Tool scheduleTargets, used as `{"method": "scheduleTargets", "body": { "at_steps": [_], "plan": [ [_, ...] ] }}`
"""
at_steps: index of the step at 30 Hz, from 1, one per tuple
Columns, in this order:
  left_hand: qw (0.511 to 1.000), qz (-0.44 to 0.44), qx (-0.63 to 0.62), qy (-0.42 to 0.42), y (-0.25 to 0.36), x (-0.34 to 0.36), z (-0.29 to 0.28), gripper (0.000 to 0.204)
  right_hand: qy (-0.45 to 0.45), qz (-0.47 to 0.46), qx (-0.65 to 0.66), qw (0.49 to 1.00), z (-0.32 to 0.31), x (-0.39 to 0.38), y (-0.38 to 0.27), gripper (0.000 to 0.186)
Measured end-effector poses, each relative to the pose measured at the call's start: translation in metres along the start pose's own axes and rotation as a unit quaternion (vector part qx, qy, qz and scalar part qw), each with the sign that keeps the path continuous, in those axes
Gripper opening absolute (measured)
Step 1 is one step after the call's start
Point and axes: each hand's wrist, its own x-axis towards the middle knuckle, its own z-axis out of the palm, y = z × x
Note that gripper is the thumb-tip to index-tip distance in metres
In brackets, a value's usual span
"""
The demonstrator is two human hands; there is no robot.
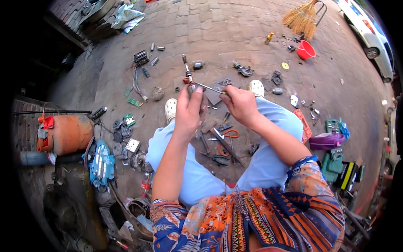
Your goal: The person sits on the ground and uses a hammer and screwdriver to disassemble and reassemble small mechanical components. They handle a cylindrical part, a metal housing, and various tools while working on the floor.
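Observation:
My left hand [191, 107] is closed round the lower end of a slim mechanical part [188, 74]. It points away from me, with a dark ribbed far end, a silver shaft and a reddish-brown piece at its side. My right hand [240, 105] pinches a thin metal rod [210, 88], like a screwdriver's shaft; its handle end is mostly hidden in my fingers. The rod's tip meets or lies very close to the part just above my left fingers. Beneath my hands, a dark flat plate [213, 99] with small bits on it lies on the ground.
Between my legs lie a hammer [205, 143], orange-handled scissors [222, 150] and pliers [220, 160]. Loose motor parts and circuit boards [134, 102] are scattered leftward. An orange gas cylinder [67, 134] stands at left. At right are a purple container [326, 142], red bucket [306, 50] and straw broom [301, 20].

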Motion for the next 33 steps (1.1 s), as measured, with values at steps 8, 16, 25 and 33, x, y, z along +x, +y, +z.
{"method": "scheduleTargets", "body": {
  "at_steps": [8,16,25,33],
  "plan": [
    [0.974,-0.109,-0.159,-0.118,0.014,0.001,-0.011,0.022,0.007,-0.051,-0.049,0.997,-0.010,0.001,0.008,0.019],
    [1.000,-0.009,0.003,-0.018,0.003,0.007,0.000,0.024,-0.081,0.069,0.087,0.990,-0.001,0.002,0.005,0.021],
    [0.986,-0.107,-0.052,-0.117,0.012,0.003,-0.015,0.020,-0.083,0.053,0.049,0.994,0.001,-0.005,0.003,0.024],
    [0.991,-0.117,0.021,-0.055,0.000,0.003,-0.021,0.017,-0.308,0.350,0.474,0.748,-0.010,-0.003,-0.004,0.042]
  ]
}}
